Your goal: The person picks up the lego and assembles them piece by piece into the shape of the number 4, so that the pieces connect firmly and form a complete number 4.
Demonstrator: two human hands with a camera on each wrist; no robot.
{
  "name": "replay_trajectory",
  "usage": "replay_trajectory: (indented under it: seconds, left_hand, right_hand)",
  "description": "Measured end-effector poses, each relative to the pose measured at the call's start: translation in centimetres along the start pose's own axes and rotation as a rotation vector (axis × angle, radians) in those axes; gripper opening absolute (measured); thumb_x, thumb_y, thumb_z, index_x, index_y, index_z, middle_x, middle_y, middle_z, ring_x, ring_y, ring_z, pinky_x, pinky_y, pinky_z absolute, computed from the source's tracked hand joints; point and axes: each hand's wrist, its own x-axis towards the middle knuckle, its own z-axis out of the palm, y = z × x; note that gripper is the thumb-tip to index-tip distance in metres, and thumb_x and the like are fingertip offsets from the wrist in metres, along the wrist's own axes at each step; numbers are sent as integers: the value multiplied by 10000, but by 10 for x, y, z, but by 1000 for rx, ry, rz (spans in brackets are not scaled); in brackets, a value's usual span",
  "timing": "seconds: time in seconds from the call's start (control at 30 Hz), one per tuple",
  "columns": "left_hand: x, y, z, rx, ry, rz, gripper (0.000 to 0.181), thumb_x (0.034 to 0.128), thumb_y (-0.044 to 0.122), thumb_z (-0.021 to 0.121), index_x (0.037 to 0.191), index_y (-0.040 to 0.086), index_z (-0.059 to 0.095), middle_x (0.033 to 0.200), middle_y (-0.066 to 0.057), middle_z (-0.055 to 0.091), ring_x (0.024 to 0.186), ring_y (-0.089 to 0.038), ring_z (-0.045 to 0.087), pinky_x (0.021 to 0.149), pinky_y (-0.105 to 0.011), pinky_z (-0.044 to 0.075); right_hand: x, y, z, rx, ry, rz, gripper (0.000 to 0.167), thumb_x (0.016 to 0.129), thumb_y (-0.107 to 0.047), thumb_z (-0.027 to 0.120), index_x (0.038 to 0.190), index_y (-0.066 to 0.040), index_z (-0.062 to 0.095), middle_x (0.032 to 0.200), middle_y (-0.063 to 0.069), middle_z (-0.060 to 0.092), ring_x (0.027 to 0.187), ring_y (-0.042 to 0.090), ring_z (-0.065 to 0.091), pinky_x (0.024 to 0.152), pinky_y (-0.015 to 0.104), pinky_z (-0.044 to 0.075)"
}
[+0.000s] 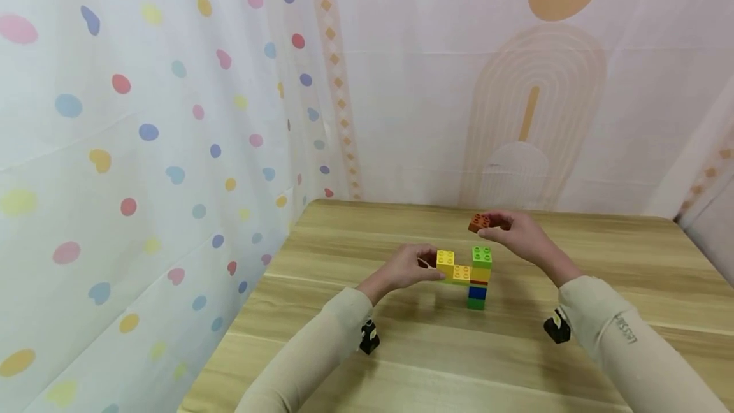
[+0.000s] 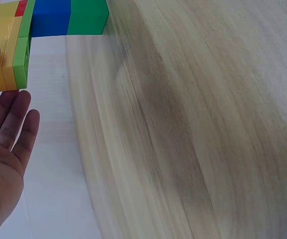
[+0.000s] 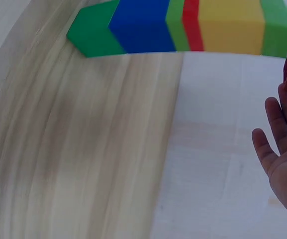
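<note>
A tower of toy building bricks (image 1: pixel 477 293) stands upright on the table, stacked from green at the base through blue, light green, red and yellow to a light green top (image 3: pixel 277 30). Sideways from it juts an arm of yellow bricks (image 1: pixel 445 262) with light green beneath. My left hand (image 1: pixel 407 266) grips the arm's outer end; the thumb lies on the yellow side in the left wrist view. Above and slightly behind the tower, my right hand (image 1: pixel 520 236) pinches an orange-brown brick (image 1: pixel 478 222), apart from the top. The right wrist view catches only this brick's edge.
The wooden table (image 1: pixel 424 362) runs back to a patterned curtain (image 1: pixel 401 113), with a dotted curtain (image 1: pixel 172 222) along its left side. Black wrist devices (image 1: pixel 557 327) hang below both sleeves.
</note>
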Motion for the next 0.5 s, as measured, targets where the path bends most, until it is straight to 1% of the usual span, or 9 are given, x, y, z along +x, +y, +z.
replay_trajectory:
  seconds: [0.1,0.2,0.3,0.37,0.5]
  left_hand:
    - [0,1,-1,-3,-3,4,356,868,263,791,1173,111,690,982,62,665,901,-94,610,810,-251,517]
    - [-2,2,-2,-2,-7,8,354,871,265,787,1175,111,692,984,63,667,904,-91,606,818,-250,512]
    - [-4,2,-3,4,-8,21,346,875,267,784,1170,111,694,982,64,668,905,-87,606,820,-249,512]
    - [-5,2,-4,6,-8,30,342,876,271,782,1166,112,696,980,65,670,904,-85,606,820,-246,512]
    - [-5,0,-4,12,-2,39,347,873,281,785,1165,115,701,977,69,671,907,-85,605,816,-241,511]
  right_hand:
    - [-1,-7,2,1,-11,-22,534,940,-379,688,1308,-1,605,1218,178,633,1071,312,588,842,419,494]
    - [-3,-14,8,9,-33,-38,515,937,-368,694,1310,-24,612,1239,163,627,1151,338,556,921,507,463]
    - [-4,-19,16,9,-56,-61,504,936,-352,697,1313,-27,615,1267,169,616,1219,378,517,968,572,422]
    - [-4,-23,21,8,-71,-77,498,931,-347,704,1306,-30,622,1274,169,617,1233,387,510,980,588,408]
    - [-5,-28,30,-5,-94,-91,477,910,-341,730,1285,-59,644,1257,133,634,1236,365,518,996,596,393]
